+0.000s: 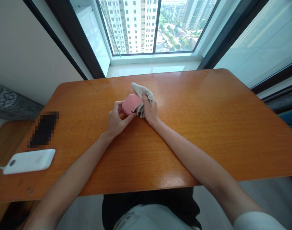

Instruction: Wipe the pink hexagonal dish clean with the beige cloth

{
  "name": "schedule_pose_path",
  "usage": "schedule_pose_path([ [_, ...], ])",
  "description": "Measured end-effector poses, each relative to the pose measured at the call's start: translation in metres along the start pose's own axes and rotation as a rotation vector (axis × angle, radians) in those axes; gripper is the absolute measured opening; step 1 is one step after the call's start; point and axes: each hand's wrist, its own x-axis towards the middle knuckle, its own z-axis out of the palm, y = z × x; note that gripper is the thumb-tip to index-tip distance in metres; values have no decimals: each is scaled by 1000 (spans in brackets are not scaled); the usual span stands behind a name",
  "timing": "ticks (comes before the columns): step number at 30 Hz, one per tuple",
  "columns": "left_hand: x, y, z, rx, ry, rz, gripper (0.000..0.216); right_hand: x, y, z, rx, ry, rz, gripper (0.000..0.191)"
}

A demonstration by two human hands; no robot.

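Between my two hands is a small pink rounded case [131, 104], near the middle of the wooden table [196, 105]. My left hand [118, 119] grips its left and near side, with thumb and fingers closed around it. A light grey cloth [142, 91] is bunched in my right hand [149, 110], whose fingers are closed. The cloth presses against the right side of the case, and part of it hangs below my fingers. A thin dark strip shows at the case's near edge; I cannot make out what it is.
At the table's left lie a white elongated device [29, 161] with a round dark spot and, behind it, a blurred-out dark object [43, 129]. Beyond the far table edge is a window [155, 25]. A patterned fabric [14, 100] is at the left.
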Motion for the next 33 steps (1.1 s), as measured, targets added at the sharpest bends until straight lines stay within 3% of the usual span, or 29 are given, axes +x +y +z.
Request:
schedule_pose_path([
  [2, -1, -3, -1, -2, -7, 4, 60, -3, -5, -3, -66, -62, -126, 54],
  [5, -1, -10, -3, 9, -7, 10, 54, -10, -19, -9, -214, -217, -443, 47],
  [7, -2, -13, -3, 17, -8, 11, 53, -12, -24, -11, -258, -268, -518, 45],
  [9, -2, -11, -2, 14, -13, 16, 55, -9, -22, -9, -227, -219, -442, 44],
  [14, 0, -1, 1, 11, -1, 1, 65, 0, -4, -1, 33, 13, 61, 59],
  [16, -1, -2, 1, 6, -1, -2, 64, -2, -6, -2, -2, -4, 18, 57],
  [20, -3, -12, -3, 28, -21, 10, 58, -11, -23, -10, -238, -228, -425, 47],
  [22, -4, -14, -4, 47, -25, 12, 58, -13, -27, -10, -276, -283, -504, 47],
  [24, -3, -11, -3, 37, -24, 16, 59, -11, -24, -7, -233, -222, -434, 44],
  [29, -1, 0, 1, 1, -19, 10, 63, -2, -3, 3, 34, 26, 38, 56],
  [31, -1, 0, 1, -3, -19, 6, 64, -3, -3, 1, 18, 19, 20, 57],
  [33, -1, -4, 0, -9, -9, 7, 62, -7, -11, -3, -87, -61, -185, 50],
])
